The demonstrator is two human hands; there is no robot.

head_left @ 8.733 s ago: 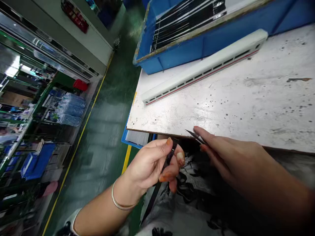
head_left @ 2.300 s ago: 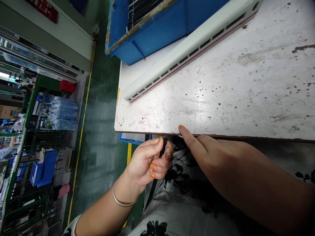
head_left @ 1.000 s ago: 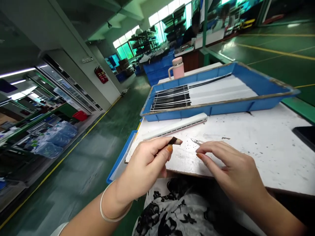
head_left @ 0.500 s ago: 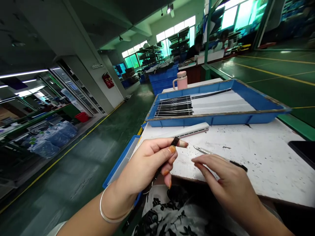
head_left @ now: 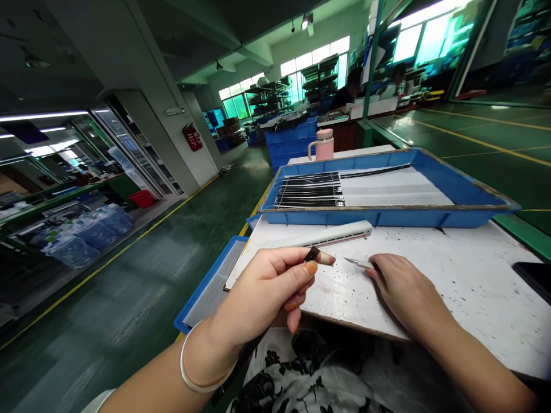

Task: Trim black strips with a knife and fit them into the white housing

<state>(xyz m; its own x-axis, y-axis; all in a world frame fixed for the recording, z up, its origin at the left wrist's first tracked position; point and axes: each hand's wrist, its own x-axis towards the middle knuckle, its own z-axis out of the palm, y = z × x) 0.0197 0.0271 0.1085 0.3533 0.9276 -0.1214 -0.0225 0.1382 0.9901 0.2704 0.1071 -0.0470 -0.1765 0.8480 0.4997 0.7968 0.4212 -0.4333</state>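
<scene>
My left hand (head_left: pixel 275 287) is closed, thumb pressed toward the index finger, on a thin black strip (head_left: pixel 311 254) that loops over that finger. The rest of the strip is hidden by the hand. The index fingertip wears a pale cover and points right. Over the white table, my right hand (head_left: pixel 402 287) pinches a slim silver craft knife (head_left: pixel 361 264). Its pointed blade faces left, a short way from the left fingertip; the back of the handle is hidden under the hand. Behind the hands lies a long white bar with a row of dark slots (head_left: pixel 344 234).
A shallow blue tray (head_left: pixel 387 217) at the back of the table (head_left: pixel 430 252) holds black strips (head_left: pixel 310 190) and white sheets. Beyond it stands a pink mug (head_left: pixel 324 144). A dark flat object (head_left: pixel 534 278) lies at right. Another blue tray (head_left: pixel 185 312) sits lower left.
My right hand has moved slightly right and up and taken hold of the craft knife, which lay on the table. The left hand keeps the strip; the view has shifted a little.
</scene>
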